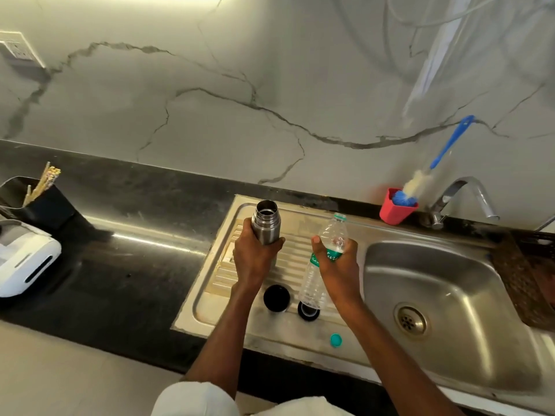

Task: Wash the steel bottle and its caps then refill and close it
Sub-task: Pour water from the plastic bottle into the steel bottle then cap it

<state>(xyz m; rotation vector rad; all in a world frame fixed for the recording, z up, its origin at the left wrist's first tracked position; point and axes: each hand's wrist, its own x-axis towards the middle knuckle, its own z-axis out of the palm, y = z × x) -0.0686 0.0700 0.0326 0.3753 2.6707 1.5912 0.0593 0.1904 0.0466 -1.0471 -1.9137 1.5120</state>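
Observation:
My left hand (255, 256) grips the open steel bottle (265, 221) upright over the ribbed draining board (210, 283). My right hand (338, 261) holds a clear plastic water bottle (333, 235) with a green label, uncapped and nearly upright, just right of the steel bottle. On the board near me lie the steel bottle's two dark caps: a larger cup-shaped cap (276, 298) and a smaller inner stopper (307, 310), partly behind the plastic bottle's base. A small teal screw cap (335, 339) lies near the board's front edge.
The sink basin (450, 280) with its drain is at the right, the tap (468, 196) behind it. A red cup (393, 210) holds a blue-handled bottle brush (444, 151). On the black counter at left stand a utensil holder (45, 202) and a white appliance (27, 259).

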